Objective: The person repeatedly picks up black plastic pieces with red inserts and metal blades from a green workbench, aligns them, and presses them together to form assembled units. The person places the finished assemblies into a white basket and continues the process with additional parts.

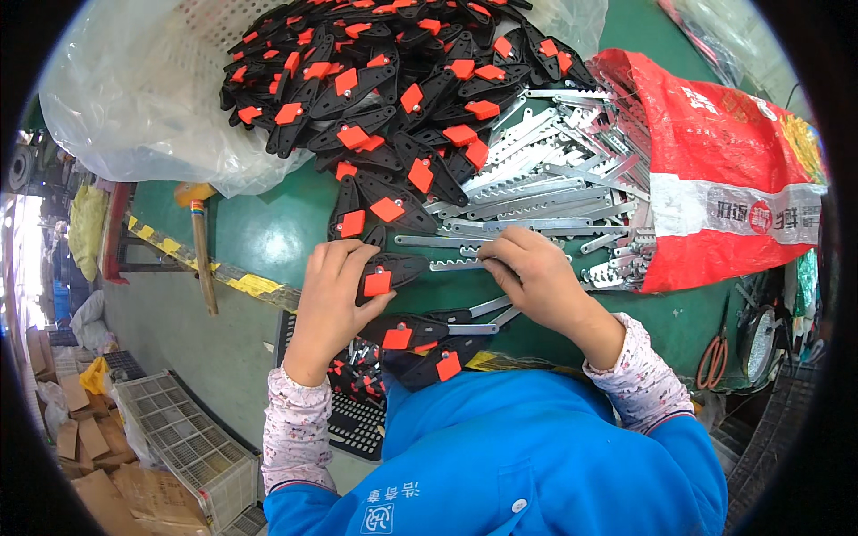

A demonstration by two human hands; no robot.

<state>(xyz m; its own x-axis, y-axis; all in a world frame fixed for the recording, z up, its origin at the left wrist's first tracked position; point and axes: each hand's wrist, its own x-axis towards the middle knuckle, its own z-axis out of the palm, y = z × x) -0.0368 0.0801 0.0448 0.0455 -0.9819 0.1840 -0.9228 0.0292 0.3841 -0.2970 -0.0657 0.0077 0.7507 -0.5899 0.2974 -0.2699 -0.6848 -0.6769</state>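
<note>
One slack pinch could drop something: left hand [331, 297] holds red-tabbed black plastic casing [395, 270], right hand [542, 280] toothed silvery metal strip [454, 265].

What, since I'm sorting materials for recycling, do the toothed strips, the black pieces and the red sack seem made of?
Toothed strips: metal, by their bright silvery shine; steel or aluminium, I can't tell.
Black pieces: probably moulded plastic, with a dark, satiny finish and rounded shapes.
Red sack: likely plastic, perhaps woven, with a slight gloss and creases.
</note>
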